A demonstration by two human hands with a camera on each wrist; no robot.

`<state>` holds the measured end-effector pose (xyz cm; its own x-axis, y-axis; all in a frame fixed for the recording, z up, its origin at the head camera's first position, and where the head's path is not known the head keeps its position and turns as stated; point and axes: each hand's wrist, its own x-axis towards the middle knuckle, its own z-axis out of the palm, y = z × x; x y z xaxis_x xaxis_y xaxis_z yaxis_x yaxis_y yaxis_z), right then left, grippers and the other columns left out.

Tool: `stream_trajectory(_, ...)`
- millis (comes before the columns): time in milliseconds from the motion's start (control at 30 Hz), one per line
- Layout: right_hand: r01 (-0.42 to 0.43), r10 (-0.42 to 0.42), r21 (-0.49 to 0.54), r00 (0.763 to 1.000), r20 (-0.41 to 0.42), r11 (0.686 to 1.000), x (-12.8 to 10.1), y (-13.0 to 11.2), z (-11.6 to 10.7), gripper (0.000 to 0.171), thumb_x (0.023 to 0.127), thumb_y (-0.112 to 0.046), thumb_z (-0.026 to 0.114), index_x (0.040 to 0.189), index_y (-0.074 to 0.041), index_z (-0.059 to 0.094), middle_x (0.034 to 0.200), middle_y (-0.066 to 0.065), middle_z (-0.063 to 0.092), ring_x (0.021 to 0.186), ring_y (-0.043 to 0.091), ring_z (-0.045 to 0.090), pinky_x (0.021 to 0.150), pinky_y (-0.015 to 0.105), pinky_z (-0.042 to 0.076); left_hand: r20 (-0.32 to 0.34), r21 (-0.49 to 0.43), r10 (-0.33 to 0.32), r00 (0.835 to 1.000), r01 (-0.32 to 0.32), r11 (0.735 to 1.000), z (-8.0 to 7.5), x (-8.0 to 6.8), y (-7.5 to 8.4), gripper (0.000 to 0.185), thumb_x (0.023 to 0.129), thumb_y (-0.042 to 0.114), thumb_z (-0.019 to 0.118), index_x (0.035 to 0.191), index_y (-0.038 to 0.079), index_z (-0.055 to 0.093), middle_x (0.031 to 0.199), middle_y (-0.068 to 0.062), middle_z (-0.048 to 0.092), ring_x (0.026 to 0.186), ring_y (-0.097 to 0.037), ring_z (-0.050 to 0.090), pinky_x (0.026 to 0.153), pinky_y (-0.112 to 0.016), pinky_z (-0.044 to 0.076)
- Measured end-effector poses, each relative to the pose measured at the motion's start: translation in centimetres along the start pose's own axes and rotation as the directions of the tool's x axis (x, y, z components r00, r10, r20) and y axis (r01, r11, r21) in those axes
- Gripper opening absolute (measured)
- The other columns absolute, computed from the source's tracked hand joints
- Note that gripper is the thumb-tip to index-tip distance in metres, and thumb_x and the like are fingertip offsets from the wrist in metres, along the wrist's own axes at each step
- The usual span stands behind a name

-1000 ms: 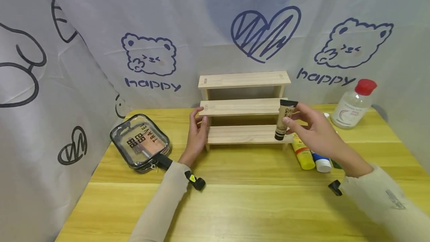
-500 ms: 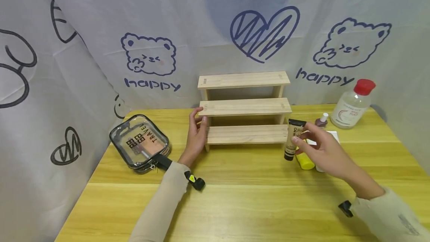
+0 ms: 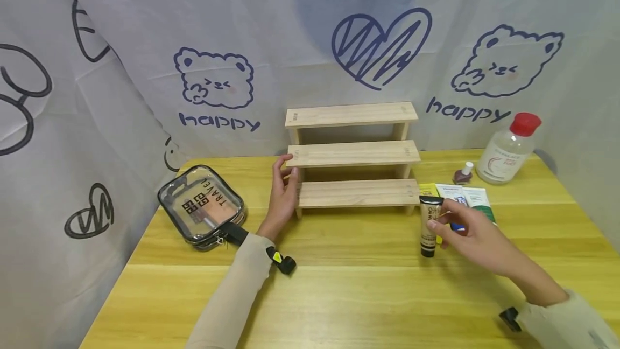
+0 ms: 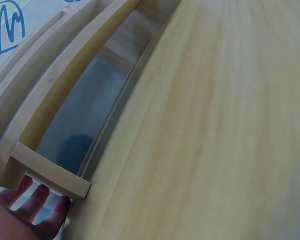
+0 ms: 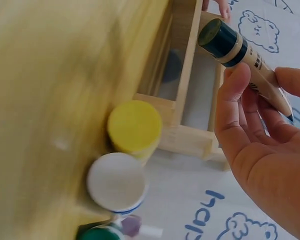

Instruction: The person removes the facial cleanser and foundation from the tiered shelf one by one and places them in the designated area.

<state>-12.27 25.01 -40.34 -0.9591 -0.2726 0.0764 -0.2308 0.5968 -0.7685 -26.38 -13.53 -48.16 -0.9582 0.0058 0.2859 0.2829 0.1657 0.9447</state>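
Note:
A small beige tube with black ends is pinched between the thumb and fingers of my right hand. It stands nearly upright in the head view, cap down, in front of the right end of a three-tier wooden shelf. In the right wrist view the tube's dark cap points away from the palm. My left hand rests against the shelf's left end, fingers extended along its side. Partly covered by the right hand lie a yellow tube, a white-and-blue tube and a white-and-green tube.
A clear travel pouch lies on the left of the wooden table. Behind the tubes stand a dark nail polish bottle with a white cap and a clear bottle with a red cap. A printed curtain hangs behind the shelf.
My right hand has carried the beige tube down and slightly right, from in front of the shelf tiers to near the tabletop. More of the tubes behind shows now. The left hand has stayed put.

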Motion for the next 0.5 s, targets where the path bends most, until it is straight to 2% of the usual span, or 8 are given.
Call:
stream_trajectory(233, -0.08, 0.077, 0.032, 0.995, 0.061, 0.996, -1.2, 1.5, 0.5, 0.016, 0.111, -0.018, 0.066, 0.105, -0.005, 0.058, 0.095, 0.008, 0.071, 0.075, 0.014, 0.069, 0.062, 0.031, 0.054, 0.006, -0.008, -0.004, 1.0, 0.004, 1.0, 0.1, 0.0, 0.0, 0.042, 0.12, 0.03, 0.044, 0.161, 0.025, 0.037, 0.147, -0.023, 0.053, 0.138, -0.037, 0.053, 0.112, -0.051, 0.043)
stream_trajectory(500, -0.092, 0.09, 0.03, 0.993, 0.08, 0.995, -2.5, 2.9, 0.4, 0.016, 0.11, -0.019, 0.067, 0.104, -0.005, 0.061, 0.093, 0.006, 0.073, 0.077, 0.009, 0.07, 0.067, 0.029, 0.055, 0.005, 0.009, -0.003, 1.0, 0.003, 1.0, 0.0, 0.0, 0.1, 0.041, 0.12, 0.029, 0.043, 0.161, 0.025, 0.037, 0.146, -0.022, 0.053, 0.135, -0.034, 0.055, 0.11, -0.046, 0.045)
